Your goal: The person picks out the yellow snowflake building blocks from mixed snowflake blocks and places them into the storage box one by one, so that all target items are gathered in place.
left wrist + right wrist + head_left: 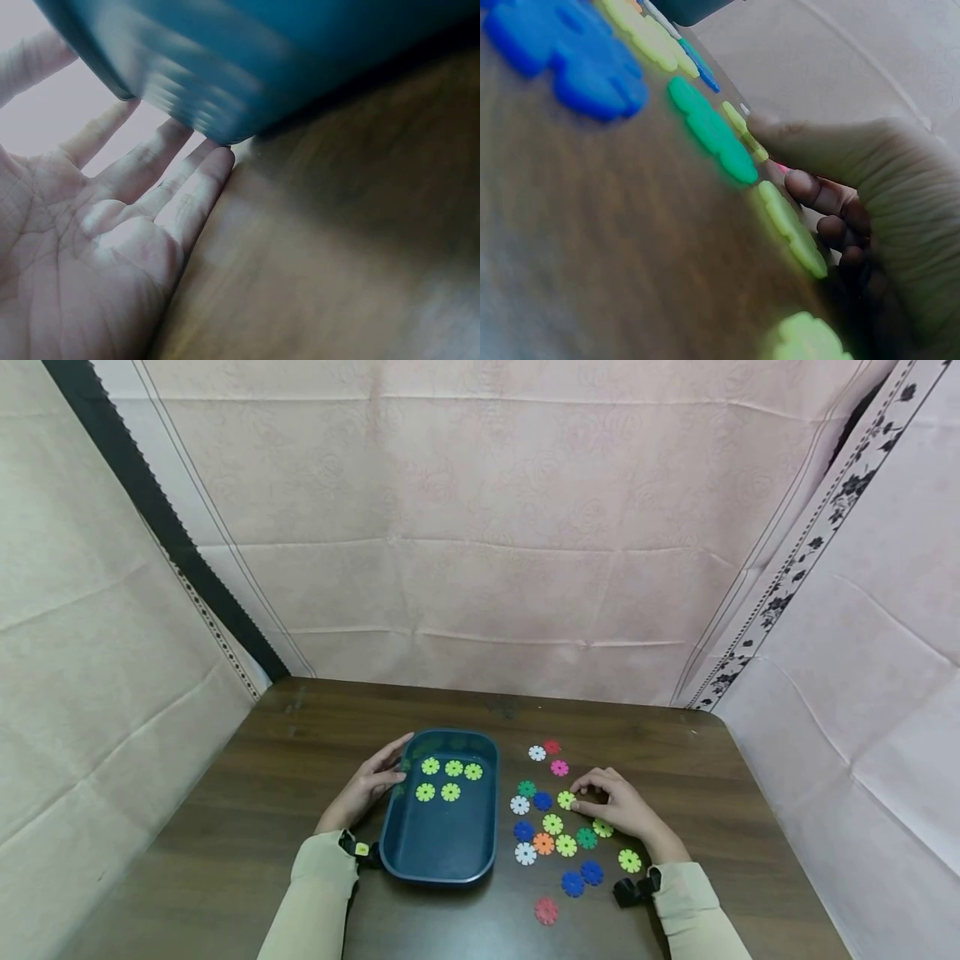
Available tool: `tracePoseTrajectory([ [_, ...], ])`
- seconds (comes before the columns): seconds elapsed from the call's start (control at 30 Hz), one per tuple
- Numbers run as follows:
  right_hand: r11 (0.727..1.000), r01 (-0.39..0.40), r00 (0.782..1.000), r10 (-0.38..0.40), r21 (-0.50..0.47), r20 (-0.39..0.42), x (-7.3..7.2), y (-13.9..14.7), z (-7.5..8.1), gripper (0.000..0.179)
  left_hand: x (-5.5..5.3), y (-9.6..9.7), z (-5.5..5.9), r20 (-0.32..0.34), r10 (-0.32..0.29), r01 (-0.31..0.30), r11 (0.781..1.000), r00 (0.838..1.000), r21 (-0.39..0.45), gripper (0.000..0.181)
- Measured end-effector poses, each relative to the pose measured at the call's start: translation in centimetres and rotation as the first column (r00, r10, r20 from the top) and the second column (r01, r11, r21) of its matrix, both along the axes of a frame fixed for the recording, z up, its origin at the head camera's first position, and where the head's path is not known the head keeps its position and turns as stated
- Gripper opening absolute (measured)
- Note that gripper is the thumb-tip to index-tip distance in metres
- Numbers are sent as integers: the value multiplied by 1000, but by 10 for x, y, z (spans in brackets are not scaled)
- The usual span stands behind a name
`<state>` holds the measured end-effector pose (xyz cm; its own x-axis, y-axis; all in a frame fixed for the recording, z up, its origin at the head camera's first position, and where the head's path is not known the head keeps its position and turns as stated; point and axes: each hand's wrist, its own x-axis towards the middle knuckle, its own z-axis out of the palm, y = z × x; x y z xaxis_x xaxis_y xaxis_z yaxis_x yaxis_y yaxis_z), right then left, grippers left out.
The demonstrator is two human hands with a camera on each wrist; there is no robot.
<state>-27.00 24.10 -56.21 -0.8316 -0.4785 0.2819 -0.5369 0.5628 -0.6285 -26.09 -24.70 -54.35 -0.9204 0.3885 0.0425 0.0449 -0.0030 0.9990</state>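
A dark blue tray (441, 852) holds several yellow-green flower-shaped discs (451, 792) near its far end. My left hand (371, 785) grips its left side, the thumb over the rim and the fingers against the outer wall, as the left wrist view shows. To the tray's right, my right hand (618, 806) pinches the edge of a yellow-green flower-shaped disc (566, 799) between thumb and index finger, low over the table. In the right wrist view the thumb covers part of this disc (744, 133). A green disc (712, 131) and another yellow-green disc (791, 229) lie close by.
Flower-shaped discs of several colours lie scattered right of the tray, among them a white one (526, 853), an orange one (543, 843), a blue one (572, 883) and a red one (546, 911). Pale cloth (480, 585) hangs behind the brown wooden table (225, 860).
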Motion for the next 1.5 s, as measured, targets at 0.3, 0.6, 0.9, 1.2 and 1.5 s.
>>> tracePoseTrajectory([
  [0.3, 1000, 1, 1000, -1, 9, 18, -1, -2, 0, 22, 0, -2, 1, 3, 0, 0, 1000, 1000, 6, 62],
  [0.6, 1000, 5, 999, -5, -8, 35, 0, -4, 5, 22, 1, -2, 3, 11, 15, -15, 1000, 1000, -3, 63],
  [0.9, 1000, 14, 1000, -14, 25, 0, -2, -10, 6, 30, 3, -4, 2, 1, 32, -32, 999, 999, -9, 62],
  [1.2, 999, 24, 997, -21, -33, 71, -2, -12, 3, 25, 3, -5, 0, -13, 44, -44, 998, 999, -36, 62],
  [1.5, 990, 50, 993, -35, -132, 108, 3, -14, 13, 13, 3, 0, 0, -12, 25, -25, 999, 1000, -23, 63],
])
